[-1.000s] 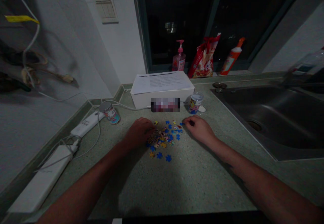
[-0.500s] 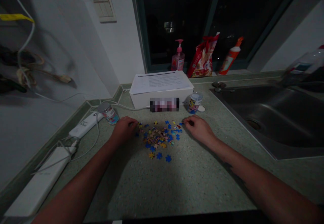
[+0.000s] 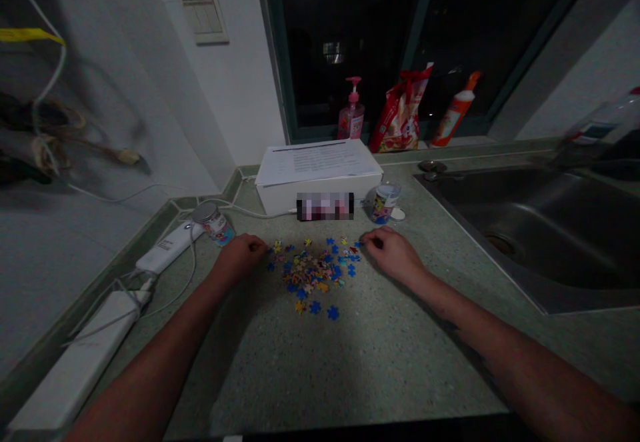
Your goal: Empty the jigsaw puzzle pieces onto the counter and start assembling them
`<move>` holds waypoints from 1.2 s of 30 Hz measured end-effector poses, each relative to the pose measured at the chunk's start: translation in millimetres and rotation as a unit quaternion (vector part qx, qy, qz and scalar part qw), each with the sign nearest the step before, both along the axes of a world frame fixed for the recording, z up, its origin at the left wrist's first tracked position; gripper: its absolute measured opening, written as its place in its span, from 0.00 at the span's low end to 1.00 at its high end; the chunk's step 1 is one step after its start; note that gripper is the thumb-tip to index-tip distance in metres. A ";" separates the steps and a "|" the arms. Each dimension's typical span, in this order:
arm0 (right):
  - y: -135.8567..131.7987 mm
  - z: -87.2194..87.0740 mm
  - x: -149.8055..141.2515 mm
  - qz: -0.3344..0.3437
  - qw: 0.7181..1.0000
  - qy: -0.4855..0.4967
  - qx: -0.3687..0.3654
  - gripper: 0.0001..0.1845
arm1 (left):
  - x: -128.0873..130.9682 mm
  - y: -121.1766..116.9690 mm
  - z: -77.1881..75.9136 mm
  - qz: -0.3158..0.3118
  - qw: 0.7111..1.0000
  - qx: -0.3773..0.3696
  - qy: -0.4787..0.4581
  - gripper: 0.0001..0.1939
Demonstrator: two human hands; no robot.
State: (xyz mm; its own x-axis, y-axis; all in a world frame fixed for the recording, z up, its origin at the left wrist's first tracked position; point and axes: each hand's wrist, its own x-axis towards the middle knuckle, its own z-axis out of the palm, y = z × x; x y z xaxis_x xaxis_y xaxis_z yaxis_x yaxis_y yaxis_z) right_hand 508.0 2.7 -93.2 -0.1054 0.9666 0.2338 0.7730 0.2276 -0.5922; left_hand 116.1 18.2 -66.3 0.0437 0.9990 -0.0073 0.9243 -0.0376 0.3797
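Loose jigsaw puzzle pieces (image 3: 313,272) lie in a pile on the counter, mostly blue, yellow and pinkish. To the left of the pile, my left hand (image 3: 241,257) rests with its fingers curled together, close to a yellow piece (image 3: 277,246). On the opposite side is my right hand (image 3: 393,253), its thumb and fingers pinched at the pile's edge by a blue piece (image 3: 357,245). Whatever either set of fingertips holds, if anything, is too small to make out. Several pieces, such as a blue one (image 3: 333,312), lie apart at the front.
Behind the pile stand a white box (image 3: 280,195) with papers on top, a blurred-out dark object (image 3: 325,207) and a printed can (image 3: 384,203) beside a lid (image 3: 398,214). Another can (image 3: 214,223) and a power strip (image 3: 80,362) are left; a sink (image 3: 550,229) is right.
My left hand has drawn back slightly to the left and down, uncovering pieces at the pile's left edge. My right hand has stayed almost still.
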 end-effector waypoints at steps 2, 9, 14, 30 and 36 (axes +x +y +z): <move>0.1 -0.4 -0.1 -0.001 1.000 0.002 0.000 0.14 | 0.2 -0.9 -2.5 -0.023 0.998 0.007 0.053 0.15; 0.3 -0.7 -0.1 -0.004 1.000 0.002 0.005 0.14 | 5.6 -8.5 0.0 -0.032 0.993 0.050 0.101 0.16; 0.5 0.8 -0.5 -0.012 1.000 -0.005 -0.001 0.13 | 21.7 -21.9 8.5 -0.084 0.989 0.106 0.063 0.14; 1.4 -2.4 2.4 0.003 1.000 -0.003 0.005 0.14 | 52.4 -52.9 3.3 -0.305 0.950 0.062 -0.003 0.03; -7.4 8.7 -5.4 0.025 0.998 -0.030 0.054 0.13 | 50.5 -52.2 4.6 -0.309 0.949 0.065 -0.015 0.07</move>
State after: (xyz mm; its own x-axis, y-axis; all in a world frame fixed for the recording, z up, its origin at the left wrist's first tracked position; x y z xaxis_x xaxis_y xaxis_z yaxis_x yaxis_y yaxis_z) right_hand 502.5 -4.7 -84.5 -0.1708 0.9290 0.3282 0.7924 0.3275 -0.5147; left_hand 166.6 -34.0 -61.7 0.6188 0.7755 0.1252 0.6996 -0.6165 0.3613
